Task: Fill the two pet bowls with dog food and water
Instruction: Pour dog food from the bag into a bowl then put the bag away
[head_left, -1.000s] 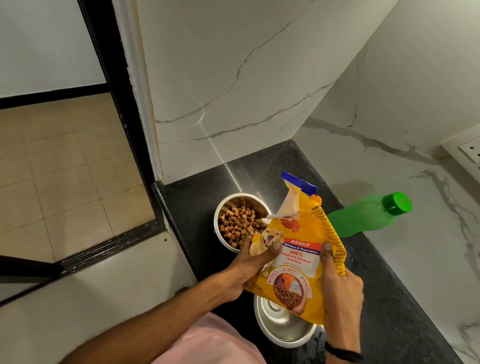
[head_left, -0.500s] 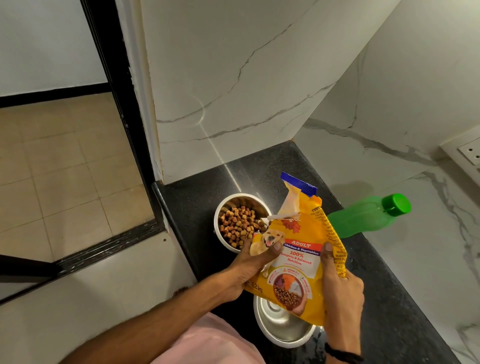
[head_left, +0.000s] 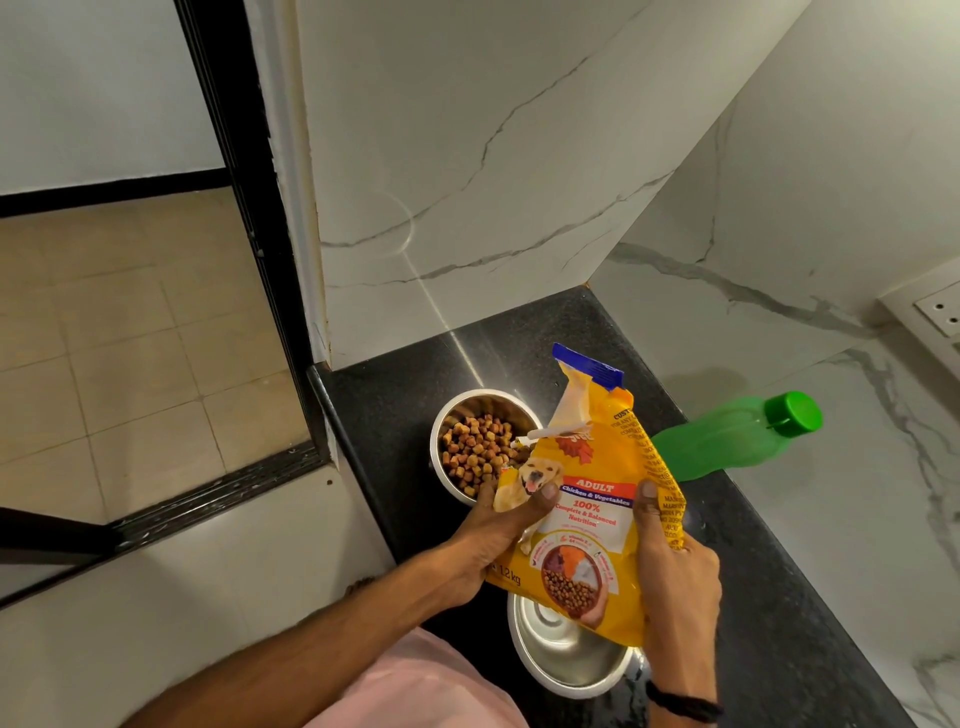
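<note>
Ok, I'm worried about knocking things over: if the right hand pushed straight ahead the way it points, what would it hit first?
Likely the green bottle, on the counter just beyond the dog food bag the right hand grips. The hand's height is unclear, so it might pass over.

- Two metal bowls: the far bowl (head_left: 485, 402), which holds food, and the near bowl (head_left: 566, 649), partly hidden behind the bag.
- One yellow bag (head_left: 592, 499) of dog food.
- One green bottle (head_left: 727, 441), with one green cap (head_left: 792, 414).
- Brown food pellets (head_left: 475, 449): one heap in the far bowl, too many and too close together to count.
- Two hands, the left hand (head_left: 498, 535) and the right hand (head_left: 675, 571), both gripping the bag.
- One dark wristband (head_left: 683, 701), on the right wrist.
- One black counter (head_left: 779, 597).
- One wall socket (head_left: 941, 312), cut off by the edge.
</note>
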